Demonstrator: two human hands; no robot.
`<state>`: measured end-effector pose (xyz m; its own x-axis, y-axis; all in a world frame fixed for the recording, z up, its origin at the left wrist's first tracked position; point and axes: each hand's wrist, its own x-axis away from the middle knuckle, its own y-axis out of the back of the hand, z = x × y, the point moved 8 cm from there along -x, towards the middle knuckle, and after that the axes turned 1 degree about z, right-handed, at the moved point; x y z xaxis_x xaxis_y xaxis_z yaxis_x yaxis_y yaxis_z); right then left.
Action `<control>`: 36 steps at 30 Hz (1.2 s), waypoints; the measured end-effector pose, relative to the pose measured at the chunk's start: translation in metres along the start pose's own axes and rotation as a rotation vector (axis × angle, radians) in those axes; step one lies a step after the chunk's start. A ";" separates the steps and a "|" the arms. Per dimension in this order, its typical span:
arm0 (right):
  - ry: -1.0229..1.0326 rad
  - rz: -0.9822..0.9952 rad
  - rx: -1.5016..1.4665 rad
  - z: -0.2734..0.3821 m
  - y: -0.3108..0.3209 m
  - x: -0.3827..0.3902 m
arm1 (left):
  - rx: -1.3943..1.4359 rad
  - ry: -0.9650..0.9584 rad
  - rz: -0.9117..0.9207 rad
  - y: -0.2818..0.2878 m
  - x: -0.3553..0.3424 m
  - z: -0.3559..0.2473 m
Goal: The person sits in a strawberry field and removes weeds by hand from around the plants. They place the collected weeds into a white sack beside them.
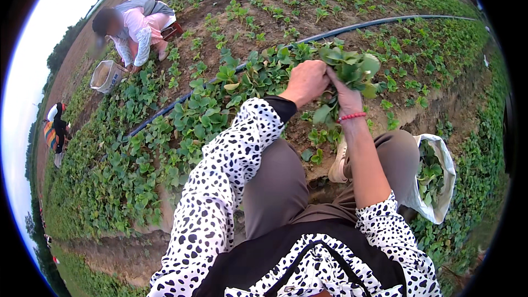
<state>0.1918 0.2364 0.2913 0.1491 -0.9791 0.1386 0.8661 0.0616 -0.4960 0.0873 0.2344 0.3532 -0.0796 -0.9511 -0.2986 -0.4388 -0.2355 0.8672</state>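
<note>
A bunch of leafy strawberry plants (352,69) is in my right hand (347,100), whose fingers are wrapped round it below the leaves. Against it from the left comes my left hand (309,81), closed, its knuckles up and its fingertips hidden. What those fingers grip, if anything, cannot be made out. Both hands are raised above the planted bed, in front of my knees. By my right knee an open white sack (448,179) holds green leafy plants (430,171).
A dark blue hose (330,34) runs across the bed beyond my hands. At the far left a person (137,27) bends over the plants beside a white container (107,77). Another person (56,129) is farther off. Strawberry plants (124,173) cover the ground at left.
</note>
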 end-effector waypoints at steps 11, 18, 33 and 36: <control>0.514 -0.434 0.528 0.202 0.277 0.069 | 0.593 0.023 0.227 -0.044 0.018 0.009; 0.027 -0.790 1.799 0.161 0.463 0.160 | 0.858 0.496 0.150 -0.058 0.035 0.082; -0.291 -0.399 1.845 0.050 0.579 0.064 | 0.808 0.462 0.210 -0.069 0.031 0.068; -0.396 -0.314 1.831 0.015 0.561 0.056 | 0.800 0.526 0.218 -0.063 0.044 0.094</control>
<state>0.6930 0.2193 0.0333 -0.2367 -0.9161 0.3235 0.2109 0.2765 0.9376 0.0278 0.2259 0.2476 0.0928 -0.9711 0.2198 -0.9542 -0.0236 0.2983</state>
